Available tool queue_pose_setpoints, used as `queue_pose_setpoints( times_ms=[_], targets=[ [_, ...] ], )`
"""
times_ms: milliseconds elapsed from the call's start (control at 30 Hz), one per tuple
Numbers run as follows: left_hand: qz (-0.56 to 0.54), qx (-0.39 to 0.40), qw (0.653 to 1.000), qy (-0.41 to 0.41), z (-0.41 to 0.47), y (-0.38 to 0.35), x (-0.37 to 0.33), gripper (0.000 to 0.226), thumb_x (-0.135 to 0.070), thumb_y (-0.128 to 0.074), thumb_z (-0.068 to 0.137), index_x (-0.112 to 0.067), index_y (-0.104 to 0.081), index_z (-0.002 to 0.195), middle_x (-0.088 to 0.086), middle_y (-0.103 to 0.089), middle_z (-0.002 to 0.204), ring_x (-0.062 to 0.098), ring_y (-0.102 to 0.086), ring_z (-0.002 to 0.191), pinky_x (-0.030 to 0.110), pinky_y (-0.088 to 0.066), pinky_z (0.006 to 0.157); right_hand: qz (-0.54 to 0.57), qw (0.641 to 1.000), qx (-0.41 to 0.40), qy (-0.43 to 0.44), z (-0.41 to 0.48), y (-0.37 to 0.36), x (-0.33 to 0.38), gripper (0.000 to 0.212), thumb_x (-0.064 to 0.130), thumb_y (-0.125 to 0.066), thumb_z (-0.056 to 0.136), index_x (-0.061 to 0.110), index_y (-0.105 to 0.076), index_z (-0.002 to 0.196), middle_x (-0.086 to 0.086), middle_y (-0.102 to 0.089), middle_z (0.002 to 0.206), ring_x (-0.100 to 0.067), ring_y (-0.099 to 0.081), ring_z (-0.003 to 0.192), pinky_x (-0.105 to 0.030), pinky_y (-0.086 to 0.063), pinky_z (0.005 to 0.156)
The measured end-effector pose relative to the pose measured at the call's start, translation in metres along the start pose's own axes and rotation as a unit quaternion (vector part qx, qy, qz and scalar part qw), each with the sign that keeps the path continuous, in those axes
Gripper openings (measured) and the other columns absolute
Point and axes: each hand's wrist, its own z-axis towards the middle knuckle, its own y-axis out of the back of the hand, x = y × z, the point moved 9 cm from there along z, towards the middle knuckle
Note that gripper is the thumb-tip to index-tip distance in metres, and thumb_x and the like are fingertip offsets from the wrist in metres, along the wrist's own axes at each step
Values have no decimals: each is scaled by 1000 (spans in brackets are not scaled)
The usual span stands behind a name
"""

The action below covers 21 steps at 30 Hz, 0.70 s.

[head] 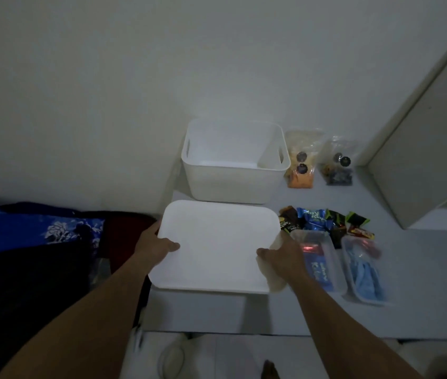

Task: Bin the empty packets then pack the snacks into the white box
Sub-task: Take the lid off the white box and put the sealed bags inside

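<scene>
Both hands, left hand and right hand, pinch the white lid by its sides, so the white box at the worktop's back edge stays open for snacks

Box far, against the wall; lid just near of it — 2 bags right of box, wrappers and 2 trays right of lid.

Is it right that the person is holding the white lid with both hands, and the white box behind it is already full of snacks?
Not quite. The head view shows the white box is empty inside. The snacks lie on the surface to its right. The rest is right: the left hand and the right hand both hold the white lid by its sides.
</scene>
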Motion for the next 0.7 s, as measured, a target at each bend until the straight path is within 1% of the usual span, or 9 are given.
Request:
queue_pose_setpoints(
  times_ms=[67, 133, 200, 267, 400, 467, 533, 600, 700],
  targets=[
    [24, -1, 1000, 0, 8, -8, 12, 73, -1, -81, 68, -20, -58, 134, 7, -68, 118, 29, -63, 105, 47, -51, 97, -27, 999, 12, -27, 11, -15, -21, 75, 40, -80, 66, 13, -48, 128, -14, -56, 126, -36, -50, 120, -46, -46, 99],
    [57, -3, 998, -3, 16, -18, 20, 72, -4, -83, 68, -21, -58, 133, 6, -67, 120, 30, -63, 107, 47, -50, 98, -55, 997, 15, -45, 18, -25, -34, 85, 43, -78, 71, 13, -39, 140, -17, -48, 136, -39, -43, 128, -47, -42, 103],
    [92, -8, 996, 0, 24, -25, 27, 71, -8, -83, 69, -20, -57, 134, 5, -65, 122, 31, -61, 110, 46, -49, 100, -86, 995, 12, -43, 25, -30, -40, 88, 42, -75, 77, 11, -30, 147, -19, -43, 141, -40, -39, 133, -45, -38, 105],
    [130, -22, 991, -2, 30, -29, 30, 68, -12, -83, 71, -18, -56, 134, 7, -64, 124, 32, -60, 111, 45, -49, 100, -113, 993, 13, -36, 32, -34, -43, 87, 41, -71, 82, 10, -26, 150, -20, -40, 142, -41, -37, 134, -43, -37, 105],
    [200, -52, 978, 1, 30, -36, 33, 67, -14, -79, 76, -10, -51, 138, 15, -60, 129, 37, -56, 116, 41, -47, 100, -169, 985, 14, -23, 36, -42, -45, 76, 43, -65, 86, 7, -33, 144, -19, -45, 137, -39, -42, 128, -42, -38, 103],
    [223, -64, 973, 16, 29, -34, 36, 73, -18, -77, 77, -8, -45, 143, 16, -55, 134, 38, -53, 121, 39, -46, 100, -175, 984, 26, -21, 36, -48, -47, 71, 42, -64, 87, 6, -35, 142, -17, -45, 136, -38, -44, 126, -41, -39, 102],
    [248, -65, 966, 26, 32, -31, 41, 83, -27, -76, 72, -14, -41, 147, 16, -55, 134, 38, -55, 119, 43, -49, 99, -171, 984, 36, -19, 37, -53, -47, 71, 39, -65, 88, 7, -34, 143, -17, -43, 137, -38, -43, 127, -41, -38, 104],
    [273, -73, 959, 31, 42, -26, 49, 86, -34, -72, 67, -19, -42, 146, 17, -56, 128, 39, -57, 113, 46, -53, 93, -168, 984, 47, -13, 36, -59, -47, 73, 38, -65, 89, 7, -31, 146, -17, -40, 140, -38, -40, 129, -41, -36, 106],
    [323, -81, 942, 35, 32, -26, 45, 82, -35, -72, 72, -17, -40, 145, 18, -49, 128, 40, -54, 113, 47, -53, 92, -175, 983, 48, -5, 33, -64, -46, 70, 36, -64, 90, 6, -33, 145, -17, -39, 140, -38, -39, 130, -42, -37, 106]
  ],
)
